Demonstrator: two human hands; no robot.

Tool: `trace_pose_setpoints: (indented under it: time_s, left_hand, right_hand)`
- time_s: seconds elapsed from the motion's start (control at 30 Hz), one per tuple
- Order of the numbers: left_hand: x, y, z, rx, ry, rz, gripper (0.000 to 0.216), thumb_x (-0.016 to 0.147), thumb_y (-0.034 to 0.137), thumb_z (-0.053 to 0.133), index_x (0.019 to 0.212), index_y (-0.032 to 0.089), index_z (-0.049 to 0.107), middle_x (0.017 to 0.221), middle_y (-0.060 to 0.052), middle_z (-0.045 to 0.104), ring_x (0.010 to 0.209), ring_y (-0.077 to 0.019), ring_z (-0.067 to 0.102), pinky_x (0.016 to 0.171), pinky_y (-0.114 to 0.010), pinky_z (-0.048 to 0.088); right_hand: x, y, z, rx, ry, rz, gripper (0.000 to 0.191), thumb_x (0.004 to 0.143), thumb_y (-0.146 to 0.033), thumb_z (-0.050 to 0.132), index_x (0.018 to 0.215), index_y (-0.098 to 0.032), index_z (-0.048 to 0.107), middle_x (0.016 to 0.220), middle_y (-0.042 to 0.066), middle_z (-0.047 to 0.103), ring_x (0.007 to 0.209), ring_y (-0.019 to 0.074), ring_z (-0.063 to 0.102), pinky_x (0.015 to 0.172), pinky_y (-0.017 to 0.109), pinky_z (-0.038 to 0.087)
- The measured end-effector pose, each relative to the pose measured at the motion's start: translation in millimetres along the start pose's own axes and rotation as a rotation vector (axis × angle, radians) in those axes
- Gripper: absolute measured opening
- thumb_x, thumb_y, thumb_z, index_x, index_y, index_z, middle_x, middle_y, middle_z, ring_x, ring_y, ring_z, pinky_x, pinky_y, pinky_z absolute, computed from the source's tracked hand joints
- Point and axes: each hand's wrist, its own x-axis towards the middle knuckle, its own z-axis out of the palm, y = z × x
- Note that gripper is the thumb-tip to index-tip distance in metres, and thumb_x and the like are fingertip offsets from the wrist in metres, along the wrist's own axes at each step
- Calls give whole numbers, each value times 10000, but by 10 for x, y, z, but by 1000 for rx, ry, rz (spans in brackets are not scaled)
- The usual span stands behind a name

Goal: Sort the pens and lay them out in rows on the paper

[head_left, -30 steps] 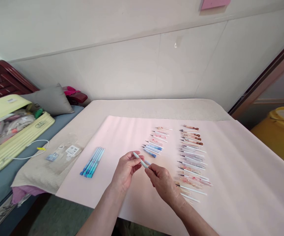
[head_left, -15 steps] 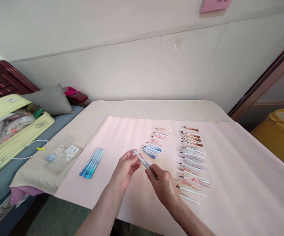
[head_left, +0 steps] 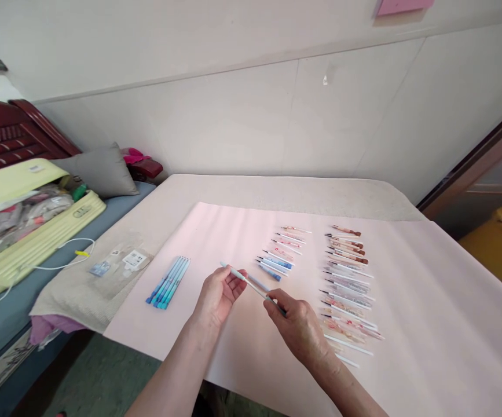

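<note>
My left hand (head_left: pixel 219 294) pinches a slim light-blue pen barrel (head_left: pixel 233 271) near its end, the other fingers loosely curled. A thin white pen refill (head_left: pixel 257 289) runs in line with the barrel from its right end. My right hand (head_left: pixel 294 321) grips the refill, and a dark end shows beside its fingers. A second bluish stick-like piece (head_left: pixel 258 283) lies just behind the refill; whether a hand holds it, I cannot tell. Beyond my hands, blue pen parts and white refills (head_left: pixel 274 264) lie in a short column. Several light-blue pens (head_left: pixel 170 282) lie side by side to the left.
A long column of pen parts and refills (head_left: pixel 348 284) lies right of my hands on the pink sheet (head_left: pixel 216 231). Clear plastic packaging (head_left: pixel 123 263) is on the left cloth. A yellow case (head_left: pixel 37 226) stands open on the bed, with a white cord (head_left: pixel 62 266).
My hands have drawn apart, and a longer stretch of white refill shows between the barrel and my right hand. The view has turned slightly left.
</note>
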Motion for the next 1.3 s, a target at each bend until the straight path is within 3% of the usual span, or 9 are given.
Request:
trace_pose_setpoints:
  time_s: [0.27,0.4,0.53,0.67,0.77,0.9,1.0,1.13,1.3]
  left_hand:
    - [56,97,-38,-103,128,32,61,803,87,514,748,112,508,768,-133,633,734,-186,653,613,-285,546]
    - [61,131,-50,-109,137,33,52,803,75,510,764,109,514,783,-139,634,747,-189,654,617,-289,549]
    - [-2,-6,0,-50,29,-16,44,792,98,539,753,110,521,780,-142,641,751,-195,653,628,-290,548]
    - [-62,-145,54,-1,-74,-39,74,787,121,557,722,115,524,810,-152,651,754,-197,651,653,-297,549]
    - [-36,-110,35,-47,1,-11,81,788,103,546,711,117,524,775,-136,646,752,-189,650,669,-296,549]
    - [-10,-44,-1,-94,66,-37,77,786,90,541,714,114,532,761,-124,639,780,-193,650,681,-298,546]
    - [-89,-142,46,-7,-25,-130,34,770,136,587,763,114,561,831,-131,650,775,-188,646,638,-267,538]
    - [-207,-323,125,63,-156,-199,69,751,163,620,797,120,591,837,-115,653,732,-156,634,620,-231,521]
    - [-119,-231,40,33,63,-108,31,748,116,598,774,113,582,820,-109,654,657,-134,623,572,-225,515]
  right_hand:
    - [19,60,-161,41,-63,9,203,815,-357,450,772,-269,629,495,-44,396,465,110,315,472,212,263]
    - [47,98,-241,232,-67,70,200,807,-358,467,832,-248,632,477,-53,403,457,104,361,475,212,282]
    - [70,67,-281,449,-28,183,225,796,-363,480,690,-189,574,503,-37,457,449,81,330,441,206,248]
    - [52,15,-271,684,-214,218,102,731,-246,511,680,-174,562,515,-47,459,420,51,232,405,207,164]
    - [47,66,-335,837,-282,237,108,641,-144,519,734,-174,564,497,-62,430,428,49,207,406,214,117]
    - [83,178,-492,982,-220,243,114,652,-163,524,764,-163,543,498,-55,431,433,50,200,415,227,86]
    - [105,156,-491,915,-165,243,127,678,-198,525,799,-164,536,534,-35,514,415,46,200,410,223,99]
    - [106,53,-307,734,-143,182,107,707,-226,508,782,-165,552,573,-24,555,431,58,265,418,208,187]
    - [112,100,-191,441,-11,165,112,735,-248,468,753,-185,559,605,-28,563,470,81,331,461,207,259]
